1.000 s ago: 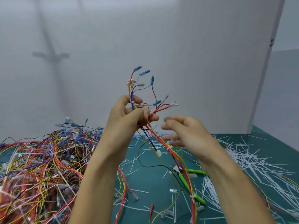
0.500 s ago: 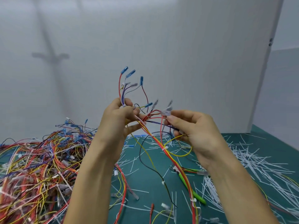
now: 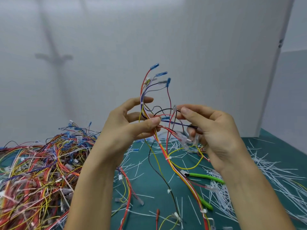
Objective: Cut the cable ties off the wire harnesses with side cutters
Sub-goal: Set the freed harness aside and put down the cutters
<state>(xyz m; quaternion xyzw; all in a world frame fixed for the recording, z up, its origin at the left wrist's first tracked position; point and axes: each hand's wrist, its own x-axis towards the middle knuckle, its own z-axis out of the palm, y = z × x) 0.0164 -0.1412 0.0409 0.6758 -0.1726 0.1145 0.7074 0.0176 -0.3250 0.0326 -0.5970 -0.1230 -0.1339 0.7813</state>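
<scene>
Pinching the raised wire harness [image 3: 169,161] between thumb and fingers, the person's left grip [image 3: 126,128] holds it above the bench [image 3: 149,183] — blue terminals fanning upward. The right grip [image 3: 216,130] nips a black lead of the same harness, with clear connectors blurred under its curled fingers. Green-handled side cutters [image 3: 207,177] lie on the bench below; a heap of harnesses [image 3: 41,163] sits left, cut ties [image 3: 274,171] right.

Workshop-type harness rework bench. Green mat [image 3: 285,153] as the work surface: harness pile [image 3: 38,171] on its left, cut ties [image 3: 265,180] strewn on its right, cutters [image 3: 206,176] lying on it, plain white panels [image 3: 216,55] behind.
</scene>
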